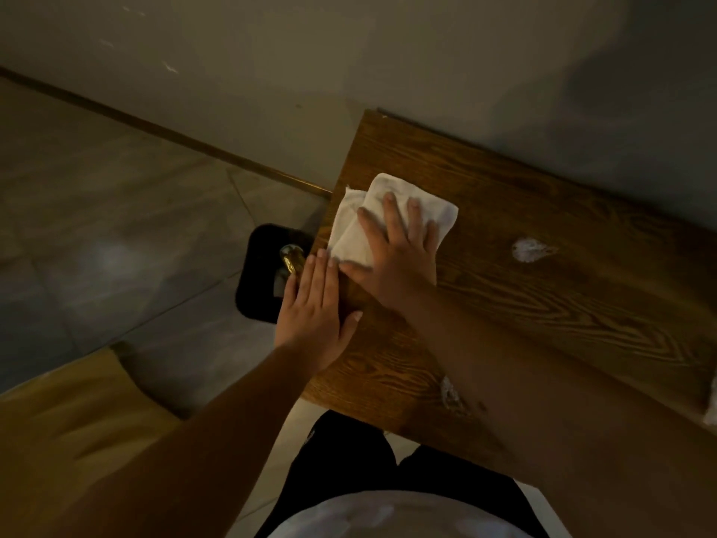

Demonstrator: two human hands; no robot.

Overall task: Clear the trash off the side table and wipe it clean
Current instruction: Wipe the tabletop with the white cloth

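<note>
- Desk [562, 304]: brown wood grain, occupying the centre and right of the frame, set against a wall.
- Cloth [372, 211]: white, folded, lying flat on the desk near its left edge, upper centre of the frame.
- Right hand [399, 262]: palm down on the cloth, fingers [390, 211] spread and flat; not pinching.
- Left hand [316, 308]: palm down at the desk's left edge, just beside the cloth, fingers pressed together, thumb apart.
- White smear [529, 250]: on the desk, right of the cloth, well apart from it.
- Second white patch [450, 394]: near the desk's lower edge, beside the right forearm.
- Bin [264, 273]: black, on the floor left of the desk; a shiny gold item shows inside.
</note>
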